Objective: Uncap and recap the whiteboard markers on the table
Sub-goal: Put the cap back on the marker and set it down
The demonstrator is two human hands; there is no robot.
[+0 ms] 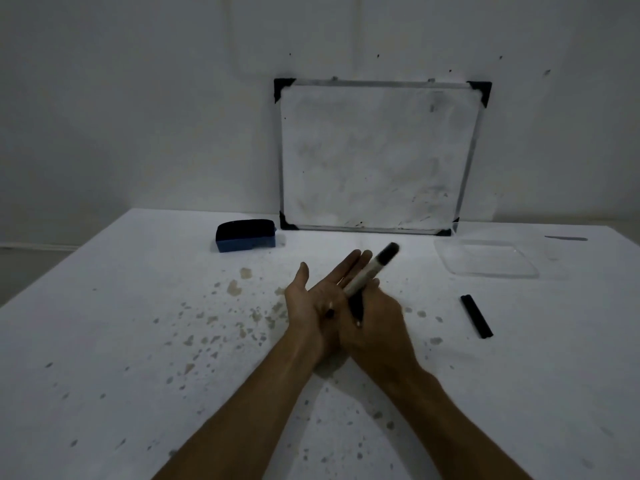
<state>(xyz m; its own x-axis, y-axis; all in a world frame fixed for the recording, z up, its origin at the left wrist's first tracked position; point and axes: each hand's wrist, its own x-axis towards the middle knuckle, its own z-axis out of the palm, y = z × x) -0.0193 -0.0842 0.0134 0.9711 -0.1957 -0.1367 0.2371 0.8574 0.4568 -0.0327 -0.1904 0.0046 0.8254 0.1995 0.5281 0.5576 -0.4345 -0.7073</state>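
Observation:
My right hand (pixel 375 318) grips a whiteboard marker (pixel 372 271) at mid-table. The marker has a white barrel and a dark far end that points up and away, blurred by motion. Its near end, dark, sits inside my fist. My left hand (pixel 320 294) lies flat and palm-up just left of the marker, fingers stretched out, touching my right hand. A small dark mark shows on the left palm. A black marker or cap (pixel 476 316) lies alone on the table to the right.
A small whiteboard (pixel 377 154) leans against the wall at the back of the stained white table (pixel 138 341). A blue eraser (pixel 246 235) rests at the back left. A clear plastic tray (pixel 488 259) sits at the back right, with a dark object (pixel 566 238) beyond it.

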